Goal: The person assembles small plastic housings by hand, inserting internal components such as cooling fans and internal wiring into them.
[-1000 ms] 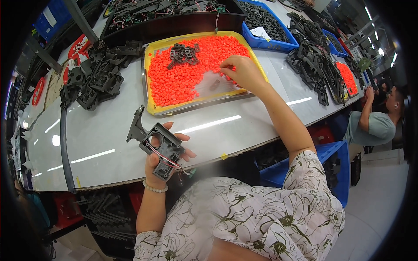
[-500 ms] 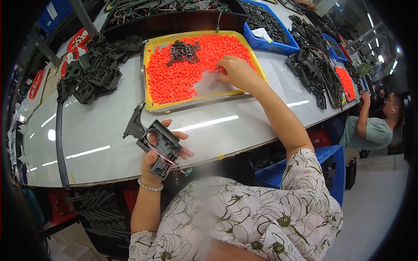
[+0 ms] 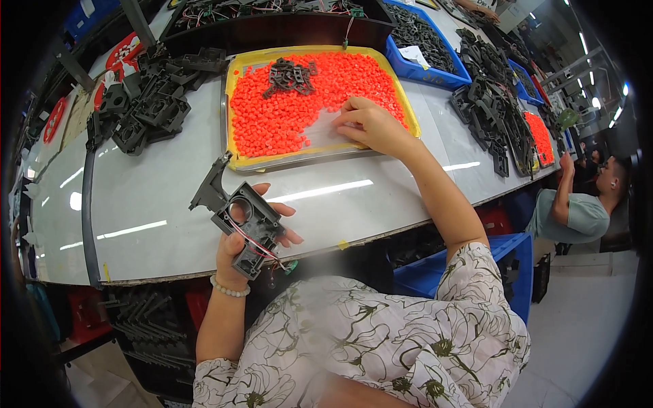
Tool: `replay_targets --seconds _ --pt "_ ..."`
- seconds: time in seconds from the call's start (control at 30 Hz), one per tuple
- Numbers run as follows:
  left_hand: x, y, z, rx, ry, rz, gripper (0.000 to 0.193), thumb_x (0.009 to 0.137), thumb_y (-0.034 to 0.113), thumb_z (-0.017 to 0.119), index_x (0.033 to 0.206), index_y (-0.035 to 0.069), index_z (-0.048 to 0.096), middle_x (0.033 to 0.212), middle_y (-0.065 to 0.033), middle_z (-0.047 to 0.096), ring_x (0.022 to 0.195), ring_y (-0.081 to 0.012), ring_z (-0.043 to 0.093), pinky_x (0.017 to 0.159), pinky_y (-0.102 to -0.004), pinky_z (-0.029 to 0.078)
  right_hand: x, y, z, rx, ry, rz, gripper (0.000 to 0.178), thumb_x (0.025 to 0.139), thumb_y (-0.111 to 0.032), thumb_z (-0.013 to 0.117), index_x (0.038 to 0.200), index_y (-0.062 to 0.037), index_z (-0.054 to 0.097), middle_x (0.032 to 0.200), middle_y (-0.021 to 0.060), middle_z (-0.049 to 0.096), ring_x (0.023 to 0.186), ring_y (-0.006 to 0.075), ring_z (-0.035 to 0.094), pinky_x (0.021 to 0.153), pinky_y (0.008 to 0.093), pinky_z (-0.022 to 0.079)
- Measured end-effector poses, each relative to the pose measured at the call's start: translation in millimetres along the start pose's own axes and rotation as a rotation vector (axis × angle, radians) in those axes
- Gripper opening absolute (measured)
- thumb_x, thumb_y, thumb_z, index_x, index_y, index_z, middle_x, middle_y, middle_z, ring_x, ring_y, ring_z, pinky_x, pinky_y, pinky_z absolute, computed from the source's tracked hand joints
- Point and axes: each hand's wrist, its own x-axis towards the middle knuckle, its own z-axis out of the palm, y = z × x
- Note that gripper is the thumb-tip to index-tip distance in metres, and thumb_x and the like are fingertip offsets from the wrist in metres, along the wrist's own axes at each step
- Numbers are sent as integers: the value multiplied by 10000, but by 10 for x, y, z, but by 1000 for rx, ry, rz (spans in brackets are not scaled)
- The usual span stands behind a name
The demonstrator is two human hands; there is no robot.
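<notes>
A dark grey plastic housing (image 3: 255,224) rests in my left hand (image 3: 235,262), near the table's front edge. It has a round opening, a long angled arm, and red and white wires running to a small green circuit board (image 3: 291,266). Over the yellow-rimmed tray (image 3: 235,163), my right hand (image 3: 371,126) has its fingertips drawn together above a bare patch. Whatever they pinch, if anything, is too small or hidden to make out. Small orange-red plastic pieces (image 3: 272,122) fill most of the tray. A little pile of dark plastic parts (image 3: 289,78) lies on top of them.
Dark housings (image 3: 146,102) are heaped left of the tray. Behind it stands a black bin (image 3: 272,30) of wired parts. A blue crate (image 3: 442,78) and more dark parts (image 3: 486,115) lie to the right. Another person (image 3: 578,211) sits at far right.
My right hand has drawn slightly back toward me from the orange-red pieces, onto the tray's bare patch. My left hand still holds the housing in nearly the same place.
</notes>
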Motion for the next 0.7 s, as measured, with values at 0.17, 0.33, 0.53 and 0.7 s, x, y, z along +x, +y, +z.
replay_targets --seconds 0.17,0.33,0.53,0.7 --pt "3 3 5 17 -13 2 897 733 443 685 1365 32 200 1144 -298 478 836 -426 618 691 -400 554 76 53 -74 14 75 65 170 774 -141 611 906 -54 674 870 114 598 868 284 558 783 379 448" --pt "2 -2 -4 28 -22 2 895 734 446 682 1365 31 202 1143 -297 478 838 -424 618 691 -401 554 285 150 59 -111 89 27 167 755 -155 602 867 -50 668 826 115 609 852 285 571 767 386 459" --pt "2 -2 8 24 -12 19 895 733 446 682 1367 31 205 1141 -296 481 837 -420 620 682 -391 556 463 99 147 -307 11 109 113 711 -119 590 776 -33 624 843 132 621 810 301 589 731 405 469" --pt "-9 -1 -5 23 -3 19 898 728 447 686 1366 31 210 1141 -293 483 838 -418 621 681 -390 556 410 92 63 -179 7 102 161 694 -81 590 837 -20 632 832 140 626 814 296 599 720 396 475"
